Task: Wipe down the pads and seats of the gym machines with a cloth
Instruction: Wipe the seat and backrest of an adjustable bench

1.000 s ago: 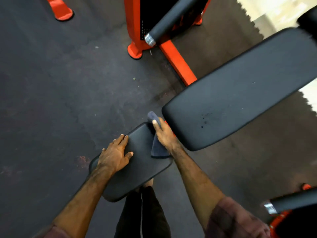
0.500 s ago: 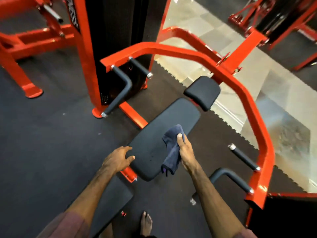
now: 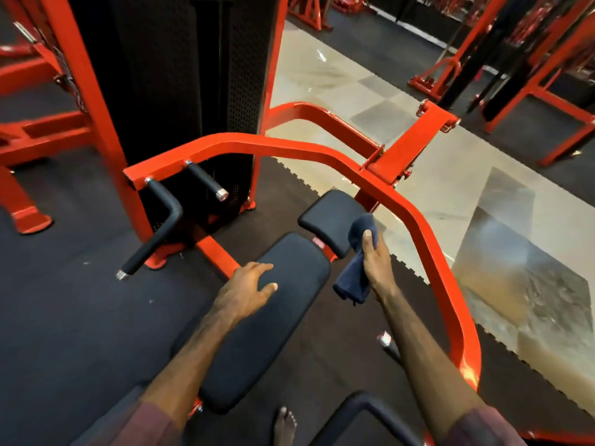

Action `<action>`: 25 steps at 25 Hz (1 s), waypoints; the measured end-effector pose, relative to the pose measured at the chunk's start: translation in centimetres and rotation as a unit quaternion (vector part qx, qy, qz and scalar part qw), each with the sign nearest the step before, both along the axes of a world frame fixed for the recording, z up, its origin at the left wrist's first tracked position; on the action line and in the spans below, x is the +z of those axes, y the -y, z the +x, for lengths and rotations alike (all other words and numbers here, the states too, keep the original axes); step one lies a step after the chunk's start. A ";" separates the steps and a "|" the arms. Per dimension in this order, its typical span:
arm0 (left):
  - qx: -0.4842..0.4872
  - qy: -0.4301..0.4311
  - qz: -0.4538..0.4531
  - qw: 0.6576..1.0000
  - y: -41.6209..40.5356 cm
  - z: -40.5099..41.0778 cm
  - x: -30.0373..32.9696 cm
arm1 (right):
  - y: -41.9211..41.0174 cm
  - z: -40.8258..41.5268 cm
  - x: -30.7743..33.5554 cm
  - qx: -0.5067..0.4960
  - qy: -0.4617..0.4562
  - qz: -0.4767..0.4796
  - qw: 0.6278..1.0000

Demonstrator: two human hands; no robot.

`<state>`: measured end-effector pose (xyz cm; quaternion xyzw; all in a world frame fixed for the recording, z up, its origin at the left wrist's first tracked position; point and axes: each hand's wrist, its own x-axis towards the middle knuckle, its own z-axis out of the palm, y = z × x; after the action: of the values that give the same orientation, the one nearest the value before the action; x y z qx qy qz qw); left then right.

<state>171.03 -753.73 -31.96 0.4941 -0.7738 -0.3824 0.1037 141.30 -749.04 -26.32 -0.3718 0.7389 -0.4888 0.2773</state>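
From the head camera, the long back pad (image 3: 267,323) of a red-framed gym machine runs diagonally through the middle of the view, and everything else is placed against it. At its far end, just beyond, sits the smaller head pad (image 3: 328,217), also black. The left hand (image 3: 246,289) lies over the pad's left edge near that far end, fingers loosely spread and relaxed, gripping nothing (whether the palm actually presses down cannot be told). The right hand (image 3: 375,262) is to the right of the back pad, raised beside the head pad, its fingers and thumb curled round a dark blue cloth (image 3: 355,262); the cloth's top bunches above the thumb against the head pad's near right corner, and its tail hangs down below the wrist, clear of the back pad. A curved red frame arm (image 3: 415,230) arches over the far end of the back pad and sweeps down its right side. Left of the pad, two black handles (image 3: 157,226) stick out from the arm's end, in front of the black weight stack housing (image 3: 180,75). A bare foot (image 3: 285,424) stands on the dark rubber floor (image 3: 74,317) just below the pad's near end.
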 end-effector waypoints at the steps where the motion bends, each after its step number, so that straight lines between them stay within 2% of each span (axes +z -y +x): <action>1: 0.006 -0.003 0.000 1.000 0.7 -1.7 -0.2 | 1.8 -2.2 -0.5 -0.002 -0.022 -0.001 1.000; 4: 0.001 0.030 -0.015 0.999 3.2 -7.2 -1.5 | 7.6 -8.8 -1.9 -0.001 -0.117 -0.029 0.993; 6: 0.008 0.047 -0.028 0.998 4.9 -10.5 -2.0 | 11.1 -11.6 -3.6 0.050 -0.229 -0.007 0.972; 7: 0.014 0.053 -0.028 0.998 5.6 -11.9 -2.2 | 12.6 -12.2 -5.1 0.102 -0.297 0.026 0.949; 8: 0.017 0.059 -0.028 0.998 6.3 -13.2 -2.5 | 13.5 -12.3 -6.9 0.163 -0.372 0.078 0.911; 10: 0.020 0.073 -0.039 0.996 7.9 -15.4 -3.1 | 13.7 -12.1 -10.9 0.247 -0.512 0.159 0.807; 11: 0.020 0.079 -0.045 0.996 8.6 -16.1 -3.4 | 13.3 -12.5 -12.3 0.265 -0.563 0.163 0.766; 12: 0.020 0.085 -0.048 0.995 9.3 -16.9 -3.6 | 13.0 -13.4 -13.3 0.262 -0.591 0.154 0.747; 14: 0.017 0.104 -0.052 0.993 11.0 -18.2 -4.4 | 13.7 -15.1 -14.0 0.239 -0.622 0.127 0.735; 18: 0.016 0.169 -0.044 0.984 14.6 -20.7 -7.3 | 17.8 -12.7 -13.7 0.195 -0.611 0.125 0.757; 20: 0.011 0.179 -0.027 0.983 15.7 -21.4 -9.0 | 17.4 -11.8 -14.7 0.267 -0.624 0.092 0.729; 23: -0.010 0.129 -0.017 0.991 16.5 -21.8 -10.8 | 14.2 -16.2 -15.0 0.350 -0.662 0.024 0.662; 25: -0.001 0.104 -0.023 0.994 16.3 -21.8 -11.2 | 14.6 -17.8 -13.9 0.313 -0.669 0.036 0.673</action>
<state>149.19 -770.03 -43.19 0.5284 -0.7893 -0.3109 0.0335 123.52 -763.69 -40.23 -0.7987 0.5839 0.0338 -0.1414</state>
